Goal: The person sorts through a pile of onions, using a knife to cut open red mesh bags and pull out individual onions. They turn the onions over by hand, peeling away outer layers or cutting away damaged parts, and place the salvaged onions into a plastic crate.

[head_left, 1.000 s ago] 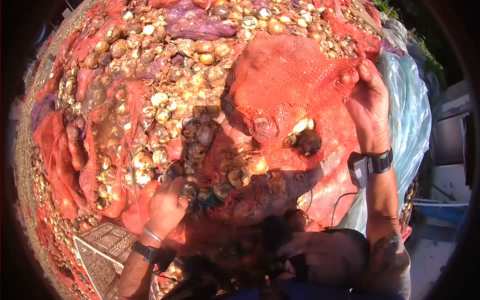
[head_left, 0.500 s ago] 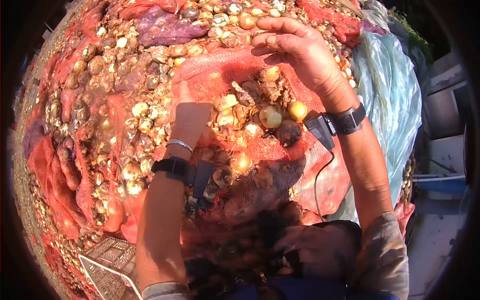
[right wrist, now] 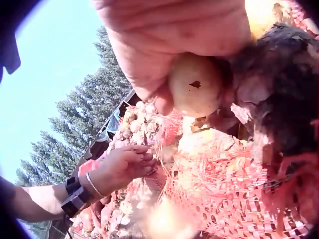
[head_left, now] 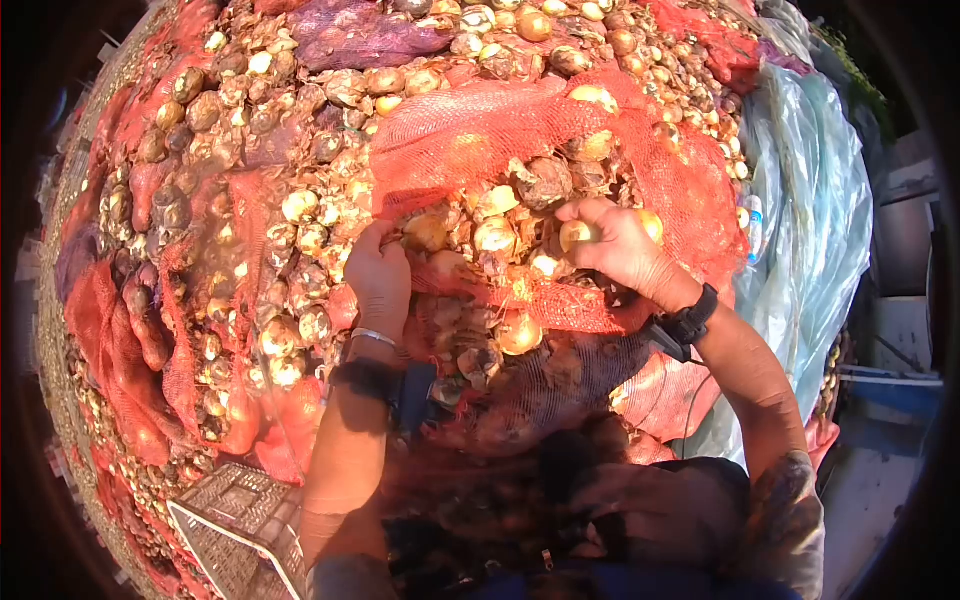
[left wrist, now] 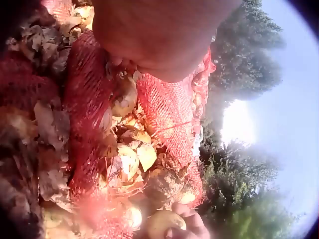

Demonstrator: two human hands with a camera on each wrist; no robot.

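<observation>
In the head view, a red mesh bag (head_left: 470,125) lies spread open with onions and loose dry skins inside its mouth. My right hand (head_left: 625,250) pinches a pale yellow onion (head_left: 576,235) between thumb and fingers over the bag's contents. A small dark torn spot shows on that onion's skin in the right wrist view. At the left edge of the bag's mouth is my left hand (head_left: 380,275), beside a yellow onion (head_left: 427,232). The right wrist view shows the left hand's fingers (right wrist: 142,160) loosely extended. A dark brown-skinned onion (head_left: 543,183) sits above the right hand.
Loose onions and red mesh bags cover the ground all around. A purple mesh bag (head_left: 370,38) lies at the far side. Clear plastic sheeting (head_left: 815,190) runs along the right. A woven-pattern plastic crate (head_left: 235,510) stands at the lower left.
The bag's mouth, folded over earlier, now lies open. My left hand moved up to its left edge. My right hand, raised open half a second ago, came down and took hold of an onion.
</observation>
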